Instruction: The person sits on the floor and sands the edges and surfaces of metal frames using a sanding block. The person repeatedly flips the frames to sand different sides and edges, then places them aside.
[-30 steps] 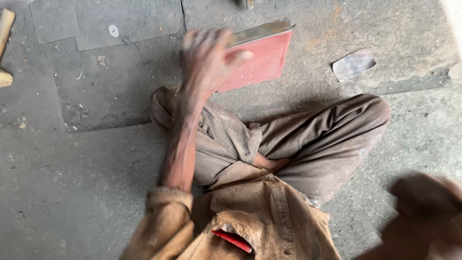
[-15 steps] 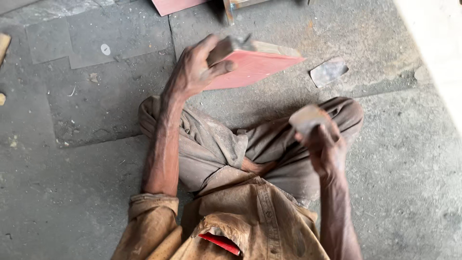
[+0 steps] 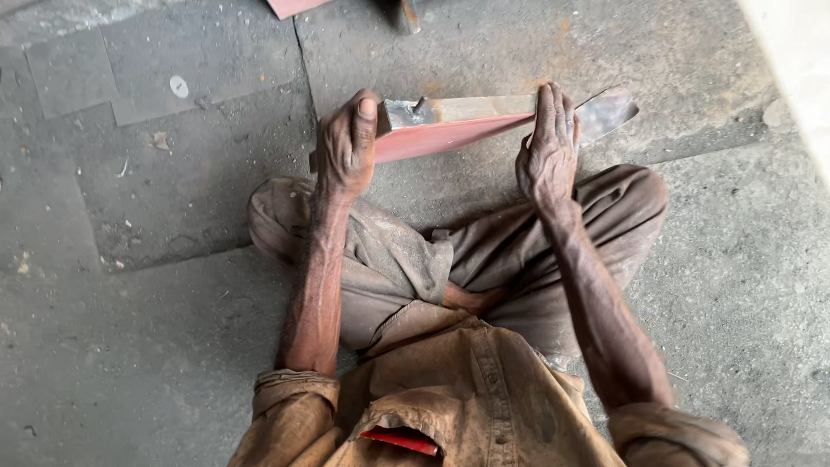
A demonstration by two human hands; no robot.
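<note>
I sit cross-legged on a grey concrete floor and hold a flat red-painted metal piece (image 3: pixel 450 130) with a bare steel edge in front of my knees. My left hand (image 3: pixel 346 151) grips its left end, thumb on top. At the right end my right hand (image 3: pixel 546 147) wraps its fingers over the top edge. The piece is lifted off the floor and tilted nearly level. A small shiny metal scrap (image 3: pixel 609 111) lies just beyond my right hand.
Another red sheet corner (image 3: pixel 294 7) and a dark metal object (image 3: pixel 408 13) lie at the top edge. Thin grey floor plates (image 3: pixel 104 78) with a small white disc (image 3: pixel 179 86) are at the upper left. A pale wall or ledge (image 3: pixel 795 60) runs along the right.
The left hand tipped the red piece up off the floor and drew it closer. The right hand came up from the lower right and took the piece's right end.
</note>
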